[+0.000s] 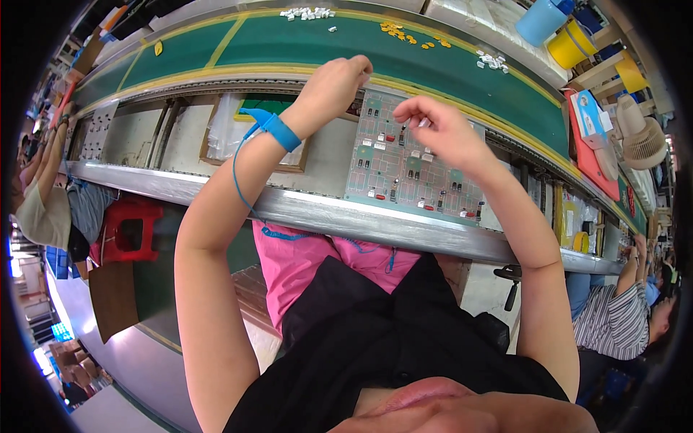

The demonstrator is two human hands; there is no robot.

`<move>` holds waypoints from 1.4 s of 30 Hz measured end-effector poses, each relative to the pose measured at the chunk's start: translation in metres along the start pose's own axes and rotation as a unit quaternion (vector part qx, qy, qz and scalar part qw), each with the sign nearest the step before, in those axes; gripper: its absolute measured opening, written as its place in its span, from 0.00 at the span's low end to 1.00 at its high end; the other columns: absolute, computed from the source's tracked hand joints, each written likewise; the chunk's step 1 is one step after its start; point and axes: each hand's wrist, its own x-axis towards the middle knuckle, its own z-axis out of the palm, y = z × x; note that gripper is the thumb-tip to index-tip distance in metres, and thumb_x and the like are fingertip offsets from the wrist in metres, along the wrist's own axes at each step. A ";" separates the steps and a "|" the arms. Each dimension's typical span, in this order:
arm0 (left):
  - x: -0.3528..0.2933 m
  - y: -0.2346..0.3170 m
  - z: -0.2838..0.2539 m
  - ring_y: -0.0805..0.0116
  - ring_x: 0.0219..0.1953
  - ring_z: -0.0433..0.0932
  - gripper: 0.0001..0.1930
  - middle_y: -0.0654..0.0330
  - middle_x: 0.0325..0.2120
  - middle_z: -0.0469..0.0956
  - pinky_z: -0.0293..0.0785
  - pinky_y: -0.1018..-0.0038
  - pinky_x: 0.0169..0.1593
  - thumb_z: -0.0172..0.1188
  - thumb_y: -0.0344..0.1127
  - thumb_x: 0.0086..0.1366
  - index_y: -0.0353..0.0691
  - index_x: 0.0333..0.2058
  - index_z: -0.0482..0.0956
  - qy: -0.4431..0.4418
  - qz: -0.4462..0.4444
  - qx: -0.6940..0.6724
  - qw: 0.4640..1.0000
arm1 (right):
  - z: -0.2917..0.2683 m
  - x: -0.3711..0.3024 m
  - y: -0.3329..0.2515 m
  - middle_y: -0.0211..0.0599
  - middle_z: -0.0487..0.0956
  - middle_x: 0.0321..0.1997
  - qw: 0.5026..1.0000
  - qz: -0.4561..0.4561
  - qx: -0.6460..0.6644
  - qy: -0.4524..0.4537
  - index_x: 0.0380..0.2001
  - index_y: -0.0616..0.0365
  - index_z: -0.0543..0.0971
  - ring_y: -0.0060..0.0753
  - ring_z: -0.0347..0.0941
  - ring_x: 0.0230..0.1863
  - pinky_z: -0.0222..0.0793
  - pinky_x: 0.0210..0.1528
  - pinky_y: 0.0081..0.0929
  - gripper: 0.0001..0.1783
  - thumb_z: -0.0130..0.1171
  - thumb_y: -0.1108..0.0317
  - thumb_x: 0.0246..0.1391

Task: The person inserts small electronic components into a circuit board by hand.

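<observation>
A green circuit board (375,162) with printed lines lies in front of me, with several black, white and red components on it. My left hand (336,90) is above its far left corner, fingers closed together at the tips; whatever they hold is hidden. A blue wrist strap (278,130) with a cord is on that wrist. Over the board's far right part hovers my right hand (447,137), its thumb and fingers curled in, and a small white part (423,123) shows between them.
Beyond the board runs a green belt (289,47) carrying white parts (308,14), yellow parts (404,32) and more white parts (492,60). A metal rail (310,211) borders the near side. Another board (99,130) lies to the left. Co-workers sit on both sides; a red stool (130,229) stands at left.
</observation>
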 end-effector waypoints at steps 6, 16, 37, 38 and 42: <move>0.002 0.005 0.007 0.55 0.34 0.73 0.05 0.52 0.26 0.74 0.69 0.64 0.38 0.53 0.29 0.56 0.34 0.29 0.76 -0.047 0.104 0.086 0.990 | -0.023 -0.005 0.012 0.39 0.75 0.42 0.936 0.060 0.345 0.030 0.42 0.64 0.71 0.25 0.72 0.40 0.69 0.45 0.21 0.14 0.50 0.82 0.49; 0.006 0.008 0.011 0.59 0.35 0.71 0.09 0.57 0.27 0.72 0.68 0.68 0.40 0.56 0.21 0.42 0.37 0.27 0.77 -0.080 0.168 0.199 0.962 | -0.034 -0.006 0.029 0.38 0.78 0.29 0.922 0.125 0.363 0.051 0.40 0.63 0.71 0.17 0.72 0.23 0.69 0.22 0.11 0.11 0.56 0.69 0.54; -0.006 0.010 0.019 0.58 0.36 0.72 0.06 0.58 0.27 0.75 0.70 0.65 0.39 0.56 0.33 0.56 0.37 0.29 0.79 -0.029 0.041 0.119 0.992 | -0.037 -0.007 0.030 0.32 0.77 0.29 0.952 0.161 0.261 0.020 0.37 0.62 0.75 0.15 0.71 0.25 0.65 0.22 0.11 0.09 0.53 0.68 0.56; -0.007 0.009 0.021 0.58 0.36 0.73 0.07 0.58 0.27 0.75 0.70 0.65 0.39 0.56 0.34 0.56 0.37 0.29 0.79 -0.021 0.037 0.132 0.990 | -0.037 -0.007 0.029 0.30 0.77 0.28 0.960 0.160 0.227 0.029 0.37 0.61 0.75 0.14 0.69 0.24 0.65 0.23 0.11 0.09 0.53 0.67 0.56; -0.008 0.007 0.020 0.58 0.36 0.73 0.08 0.58 0.26 0.75 0.70 0.65 0.38 0.57 0.36 0.56 0.38 0.29 0.79 -0.020 0.030 0.134 0.990 | -0.028 -0.006 0.031 0.29 0.76 0.26 0.953 0.128 0.268 0.055 0.37 0.60 0.75 0.13 0.67 0.23 0.65 0.24 0.11 0.09 0.54 0.66 0.56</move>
